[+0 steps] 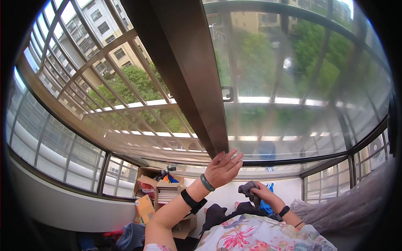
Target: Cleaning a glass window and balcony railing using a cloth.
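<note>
With its fingers spread, my left hand [223, 171] lies at the lower end of the dark metal window stile [201, 78] and seems to rest against it. Nothing is in that palm. A bunched dark grey cloth [249, 189] is gripped in my right hand [267, 194], lower and to the right, in front of my body. Right of the stile stands a hazy glass window pane [267, 72] with a small latch [231, 94] at its edge. Left of the stile the window is open onto metal security bars [125, 97].
Open cardboard boxes [176, 185] with books and loose things stand below on the left, an orange box [145, 208] beside them. Clothes [130, 237] lie at the lower left. A blue item [267, 204] is behind my right hand. A sheer curtain [339, 204] hangs at right.
</note>
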`<state>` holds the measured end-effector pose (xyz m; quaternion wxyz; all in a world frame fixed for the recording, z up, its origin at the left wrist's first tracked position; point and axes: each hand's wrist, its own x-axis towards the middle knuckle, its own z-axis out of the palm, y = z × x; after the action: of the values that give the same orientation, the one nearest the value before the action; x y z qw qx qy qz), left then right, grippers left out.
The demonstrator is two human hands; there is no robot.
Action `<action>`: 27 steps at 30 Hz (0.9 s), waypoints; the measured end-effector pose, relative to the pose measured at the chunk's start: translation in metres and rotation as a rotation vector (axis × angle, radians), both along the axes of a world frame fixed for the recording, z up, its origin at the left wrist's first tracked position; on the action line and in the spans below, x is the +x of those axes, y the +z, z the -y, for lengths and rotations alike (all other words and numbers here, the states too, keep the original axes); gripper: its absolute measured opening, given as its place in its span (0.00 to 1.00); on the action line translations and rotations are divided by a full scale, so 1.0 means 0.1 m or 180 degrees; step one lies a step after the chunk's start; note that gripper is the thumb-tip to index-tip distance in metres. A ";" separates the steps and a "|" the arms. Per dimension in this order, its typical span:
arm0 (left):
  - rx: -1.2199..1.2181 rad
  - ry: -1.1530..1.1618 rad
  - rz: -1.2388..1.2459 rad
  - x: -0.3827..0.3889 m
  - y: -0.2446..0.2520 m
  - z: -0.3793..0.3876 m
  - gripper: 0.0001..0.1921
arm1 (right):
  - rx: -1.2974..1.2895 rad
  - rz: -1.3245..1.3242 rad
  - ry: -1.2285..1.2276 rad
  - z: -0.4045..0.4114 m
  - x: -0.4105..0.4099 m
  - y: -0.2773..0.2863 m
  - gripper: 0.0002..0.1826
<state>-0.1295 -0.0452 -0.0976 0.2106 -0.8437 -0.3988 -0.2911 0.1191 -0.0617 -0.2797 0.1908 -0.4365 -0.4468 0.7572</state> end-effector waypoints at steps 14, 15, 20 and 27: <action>0.0513 0.0951 -0.1494 -0.22 -0.05 -0.12 0.07 | 0.0085 0.0036 -0.0223 -0.04 0.01 -0.05 0.17; 0.0520 0.1022 -0.1512 -0.24 -0.05 -0.10 0.07 | 0.0105 0.0019 -0.0155 -0.02 -0.03 -0.06 0.17; 0.0134 -0.0061 0.0309 -0.16 0.03 0.00 0.15 | -0.0120 -0.0119 -0.0369 -0.01 0.04 -0.18 0.17; -0.0641 0.0406 0.2863 -0.04 0.32 0.10 0.32 | -0.0318 -0.0174 -0.0538 0.06 -0.21 -0.15 0.16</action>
<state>-0.1337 -0.0553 -0.0654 -0.0486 -0.6237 -0.5279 -0.5744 0.0980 -0.0672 -0.2950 0.2441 -0.4608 -0.3647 0.7714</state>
